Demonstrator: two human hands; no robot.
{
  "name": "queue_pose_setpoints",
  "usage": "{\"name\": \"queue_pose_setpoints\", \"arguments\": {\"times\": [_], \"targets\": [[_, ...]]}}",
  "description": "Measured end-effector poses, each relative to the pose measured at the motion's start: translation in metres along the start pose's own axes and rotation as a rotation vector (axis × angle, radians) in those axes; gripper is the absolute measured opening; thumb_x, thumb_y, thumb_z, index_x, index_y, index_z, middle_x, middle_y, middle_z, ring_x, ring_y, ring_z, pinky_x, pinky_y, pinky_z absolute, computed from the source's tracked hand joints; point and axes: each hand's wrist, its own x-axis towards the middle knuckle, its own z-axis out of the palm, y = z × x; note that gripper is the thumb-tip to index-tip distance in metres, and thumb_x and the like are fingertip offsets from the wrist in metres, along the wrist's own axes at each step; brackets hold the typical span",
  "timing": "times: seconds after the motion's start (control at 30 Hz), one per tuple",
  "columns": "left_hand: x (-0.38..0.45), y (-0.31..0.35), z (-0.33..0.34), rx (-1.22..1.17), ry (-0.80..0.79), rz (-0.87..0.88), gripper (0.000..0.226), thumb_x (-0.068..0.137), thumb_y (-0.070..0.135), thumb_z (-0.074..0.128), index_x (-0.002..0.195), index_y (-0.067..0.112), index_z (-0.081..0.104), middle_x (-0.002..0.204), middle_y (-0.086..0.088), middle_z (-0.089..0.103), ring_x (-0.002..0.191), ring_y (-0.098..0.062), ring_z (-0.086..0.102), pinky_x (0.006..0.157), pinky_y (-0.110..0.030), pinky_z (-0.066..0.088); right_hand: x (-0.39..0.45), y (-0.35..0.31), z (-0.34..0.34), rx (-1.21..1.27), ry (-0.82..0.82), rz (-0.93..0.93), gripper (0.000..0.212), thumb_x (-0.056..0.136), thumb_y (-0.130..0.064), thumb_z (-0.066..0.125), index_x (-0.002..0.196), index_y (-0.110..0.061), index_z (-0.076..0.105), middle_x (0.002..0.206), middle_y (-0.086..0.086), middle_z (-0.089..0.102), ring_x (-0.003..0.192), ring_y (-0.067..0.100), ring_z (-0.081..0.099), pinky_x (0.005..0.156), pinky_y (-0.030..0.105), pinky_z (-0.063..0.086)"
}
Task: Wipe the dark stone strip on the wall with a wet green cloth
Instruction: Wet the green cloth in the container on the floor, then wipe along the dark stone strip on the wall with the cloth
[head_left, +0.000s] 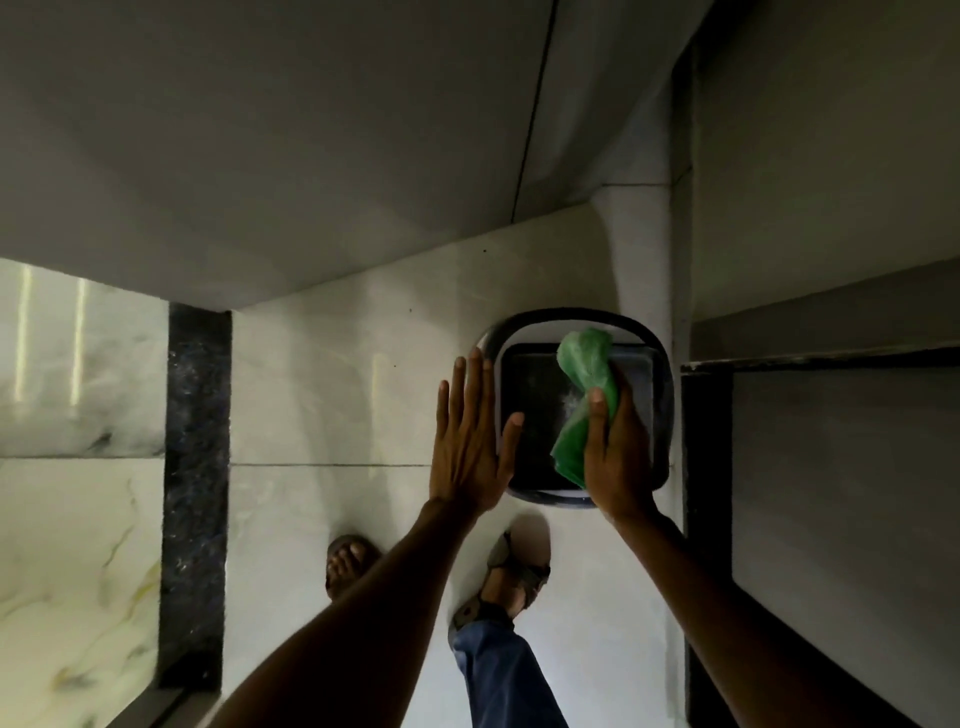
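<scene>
I look straight down at a pale marble floor. My right hand (615, 457) grips a bunched wet green cloth (584, 395) over a dark square bucket (535, 415) that holds water. My left hand (470, 441) is flat with fingers spread, empty, beside the bucket's left rim. A dark speckled stone strip (196, 493) runs down the left, between the floor and a glossy marble surface. Another dark strip (704, 467) runs along the wall on the right, next to the bucket.
My two sandalled feet (511, 577) stand on the floor just below the bucket, with a blue trouser leg. A grey wall (311, 130) fills the top. A dark-edged ledge (831, 358) juts out at the right.
</scene>
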Motion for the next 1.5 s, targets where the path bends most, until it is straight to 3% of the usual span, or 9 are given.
{"name": "queue_pose_setpoints", "arguments": {"times": [0.03, 0.17, 0.37, 0.47, 0.6, 0.7, 1.1, 1.3, 1.5], "targets": [[-0.007, -0.006, -0.011, 0.003, 0.010, -0.011, 0.077, 0.114, 0.058, 0.018, 0.176, 0.020, -0.007, 0.186, -0.004, -0.014, 0.173, -0.022, -0.012, 0.140, -0.056, 0.006, -0.003, -0.015, 0.005, 0.021, -0.005, 0.002, 0.081, 0.107, -0.071, 0.026, 0.157, -0.011, 0.048, 0.135, 0.019, 0.072, 0.119, 0.025, 0.071, 0.099, 0.025, 0.058], [-0.036, -0.031, -0.056, -0.023, 0.087, -0.096, 0.080, 0.114, 0.060, 0.023, 0.176, 0.019, -0.007, 0.186, -0.005, -0.014, 0.173, -0.024, -0.010, 0.140, -0.056, 0.007, -0.006, -0.068, 0.029, 0.016, -0.002, -0.079, 0.053, 0.115, -0.038, 0.042, 0.158, -0.007, 0.049, 0.147, 0.017, 0.067, 0.131, 0.016, 0.063, 0.103, -0.003, 0.041], [-0.093, -0.085, -0.124, -0.054, 0.156, -0.273, 0.082, 0.113, 0.060, 0.026, 0.176, 0.014, -0.001, 0.186, -0.005, -0.010, 0.173, -0.024, -0.008, 0.140, -0.053, 0.006, -0.025, -0.143, 0.081, -0.014, -0.150, -0.204, 0.045, 0.115, -0.021, 0.051, 0.155, 0.000, 0.050, 0.146, 0.024, 0.066, 0.134, 0.025, 0.064, 0.105, -0.005, 0.035], [-0.125, -0.115, -0.151, -0.042, 0.176, -0.331, 0.082, 0.113, 0.059, 0.028, 0.176, 0.014, -0.001, 0.186, -0.005, -0.011, 0.173, -0.021, -0.009, 0.141, -0.049, 0.004, -0.039, -0.175, 0.109, 0.000, -0.250, -0.257, 0.047, 0.115, -0.023, 0.049, 0.159, -0.005, 0.047, 0.150, 0.021, 0.063, 0.137, 0.025, 0.062, 0.110, 0.007, 0.043], [-0.168, -0.159, -0.177, -0.051, 0.194, -0.459, 0.085, 0.112, 0.066, 0.023, 0.175, 0.019, -0.008, 0.185, -0.003, -0.017, 0.172, -0.018, -0.015, 0.141, -0.045, -0.001, -0.072, -0.209, 0.159, -0.008, -0.386, -0.268, 0.052, 0.116, -0.028, 0.044, 0.164, -0.011, 0.041, 0.160, 0.016, 0.056, 0.146, 0.030, 0.058, 0.121, 0.046, 0.049], [-0.202, -0.194, -0.185, -0.086, 0.248, -0.559, 0.087, 0.111, 0.069, 0.024, 0.175, 0.022, -0.011, 0.184, -0.001, -0.020, 0.171, -0.016, -0.017, 0.141, -0.042, -0.005, -0.101, -0.227, 0.202, -0.044, -0.507, -0.283, 0.053, 0.116, -0.035, 0.040, 0.166, -0.016, 0.038, 0.160, 0.014, 0.056, 0.144, 0.031, 0.059, 0.118, 0.043, 0.050], [-0.312, -0.329, -0.126, -0.163, 0.468, -0.925, 0.091, 0.110, 0.069, 0.028, 0.176, 0.017, -0.007, 0.186, 0.000, -0.015, 0.172, -0.017, -0.015, 0.141, -0.043, -0.005, -0.172, -0.214, 0.355, -0.202, -0.850, -0.488, 0.056, 0.116, -0.036, 0.038, 0.169, -0.022, 0.031, 0.169, 0.006, 0.047, 0.152, 0.021, 0.049, 0.120, 0.029, 0.039], [-0.342, -0.397, -0.073, -0.221, 0.547, -1.080, 0.093, 0.108, 0.072, 0.023, 0.176, 0.015, -0.005, 0.186, -0.001, -0.013, 0.172, -0.018, -0.014, 0.141, -0.045, -0.002, -0.204, -0.173, 0.448, -0.413, -0.800, -0.699, 0.053, 0.116, -0.030, 0.038, 0.166, -0.013, 0.038, 0.168, 0.013, 0.048, 0.155, 0.031, 0.048, 0.131, 0.055, 0.033], [-0.368, -0.463, -0.009, -0.221, 0.587, -1.187, 0.094, 0.108, 0.071, 0.026, 0.176, 0.015, -0.007, 0.185, -0.001, -0.015, 0.172, -0.016, -0.016, 0.141, -0.044, -0.002, -0.238, -0.126, 0.540, -0.528, -0.759, -0.907, 0.055, 0.116, -0.034, 0.030, 0.167, -0.013, 0.033, 0.172, 0.010, 0.041, 0.163, 0.027, 0.036, 0.135, 0.057, 0.022]]}}
